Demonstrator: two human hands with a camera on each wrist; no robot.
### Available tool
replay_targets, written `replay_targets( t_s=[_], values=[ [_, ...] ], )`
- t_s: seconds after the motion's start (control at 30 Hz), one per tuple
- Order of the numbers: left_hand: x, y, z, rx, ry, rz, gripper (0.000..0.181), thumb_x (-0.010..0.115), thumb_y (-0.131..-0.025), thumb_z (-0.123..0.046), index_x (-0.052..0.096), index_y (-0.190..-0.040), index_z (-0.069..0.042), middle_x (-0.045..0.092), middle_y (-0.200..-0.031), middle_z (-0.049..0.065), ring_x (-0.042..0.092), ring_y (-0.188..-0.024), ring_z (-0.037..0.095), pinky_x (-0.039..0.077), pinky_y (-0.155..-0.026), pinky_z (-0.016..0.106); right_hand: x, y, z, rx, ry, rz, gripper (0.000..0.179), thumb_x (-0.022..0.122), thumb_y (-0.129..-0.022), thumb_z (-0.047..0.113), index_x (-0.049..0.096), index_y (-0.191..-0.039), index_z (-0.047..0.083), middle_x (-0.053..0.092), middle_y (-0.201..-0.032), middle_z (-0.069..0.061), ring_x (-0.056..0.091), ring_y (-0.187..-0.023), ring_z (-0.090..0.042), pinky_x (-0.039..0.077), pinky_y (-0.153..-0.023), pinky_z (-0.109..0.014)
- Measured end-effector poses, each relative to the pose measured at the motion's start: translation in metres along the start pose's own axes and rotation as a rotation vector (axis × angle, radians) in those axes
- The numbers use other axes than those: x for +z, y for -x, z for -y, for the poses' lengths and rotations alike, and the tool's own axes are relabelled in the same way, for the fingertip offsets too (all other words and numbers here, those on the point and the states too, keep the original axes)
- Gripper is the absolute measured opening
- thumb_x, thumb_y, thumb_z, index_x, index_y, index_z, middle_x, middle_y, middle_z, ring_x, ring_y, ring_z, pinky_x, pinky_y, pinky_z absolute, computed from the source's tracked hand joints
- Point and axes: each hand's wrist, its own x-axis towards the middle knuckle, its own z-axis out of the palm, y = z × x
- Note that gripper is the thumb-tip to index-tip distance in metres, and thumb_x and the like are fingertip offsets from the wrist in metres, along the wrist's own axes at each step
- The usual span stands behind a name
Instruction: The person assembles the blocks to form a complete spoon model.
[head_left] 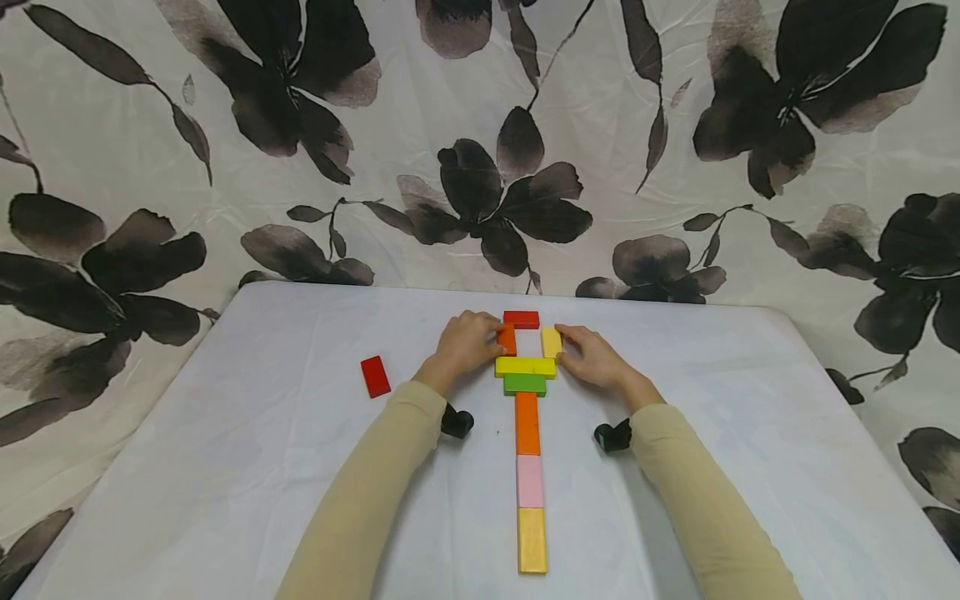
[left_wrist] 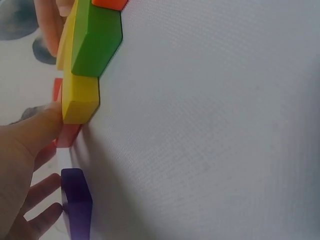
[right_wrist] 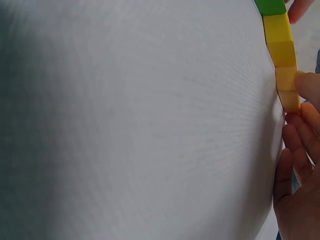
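Note:
My left hand [head_left: 467, 340] pinches an orange-red block [head_left: 507, 340] between thumb and fingers, at the left end of a lying yellow block [head_left: 525, 367]. A purple block [left_wrist: 77, 205] touches its other fingers in the left wrist view; the hand hides it from the head view. With thumb and fingertips my right hand [head_left: 596, 358] holds a pale yellow block [head_left: 551, 343] at the opposite end. Beyond both lies a red block [head_left: 521, 319]. Below the crosswise yellow block come a green block [head_left: 525, 384], an orange block [head_left: 527, 423], a pink block [head_left: 529, 481] and a golden-yellow block [head_left: 532, 540].
A loose red block [head_left: 375, 377] lies left of the left hand on the white table [head_left: 225, 467]. Behind the table's far edge hangs a flower-patterned cloth [head_left: 637, 192]. Black wrist devices [head_left: 613, 436] sit at both sleeve cuffs.

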Motion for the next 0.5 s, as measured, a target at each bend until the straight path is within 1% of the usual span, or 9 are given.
replay_targets(
  t_s=[0.13, 0.23, 0.33, 0.5],
  values=[
    [-0.0011, -0.0011, -0.0001, 0.001, -0.013, 0.027, 0.044, 0.067, -0.083, -0.032, 0.06, -0.124, -0.018, 0.058, -0.126, -0.001, 0.05, -0.11, 0.023, 0.041, -0.094, 0.035, 0.0005, 0.0, -0.0007, -0.004, 0.004, -0.006, 0.057, 0.053, -0.091, 0.023, 0.034, -0.142, 0.008, 0.042, -0.138, -0.016, 0.039, -0.127, -0.032, 0.027, -0.108, -0.048],
    [-0.0018, -0.0022, 0.0012, -0.001, -0.043, 0.032, 0.044, 0.066, -0.084, -0.033, 0.059, -0.126, -0.019, 0.057, -0.128, 0.0, 0.05, -0.108, 0.023, 0.041, -0.091, 0.035, 0.0009, -0.0001, -0.001, -0.008, 0.005, -0.009, 0.056, 0.053, -0.091, 0.022, 0.034, -0.142, 0.007, 0.043, -0.138, -0.016, 0.039, -0.126, -0.032, 0.027, -0.108, -0.048],
    [-0.0019, -0.0037, 0.0039, -0.007, -0.049, 0.031, 0.044, 0.065, -0.085, -0.034, 0.058, -0.127, -0.019, 0.056, -0.129, 0.0, 0.05, -0.107, 0.023, 0.041, -0.091, 0.034, 0.0012, -0.0004, -0.001, -0.008, 0.001, -0.006, 0.056, 0.053, -0.091, 0.022, 0.034, -0.142, 0.008, 0.043, -0.138, -0.016, 0.039, -0.126, -0.032, 0.027, -0.108, -0.048],
    [-0.0006, -0.0065, 0.007, -0.001, -0.06, 0.043, 0.048, 0.064, -0.085, -0.038, 0.056, -0.128, -0.02, 0.055, -0.131, 0.001, 0.049, -0.111, 0.024, 0.041, -0.095, 0.037, 0.0013, -0.0006, -0.001, -0.004, 0.002, -0.004, 0.056, 0.052, -0.091, 0.023, 0.034, -0.142, 0.008, 0.042, -0.139, -0.016, 0.038, -0.127, -0.032, 0.027, -0.108, -0.048]
  ],
)
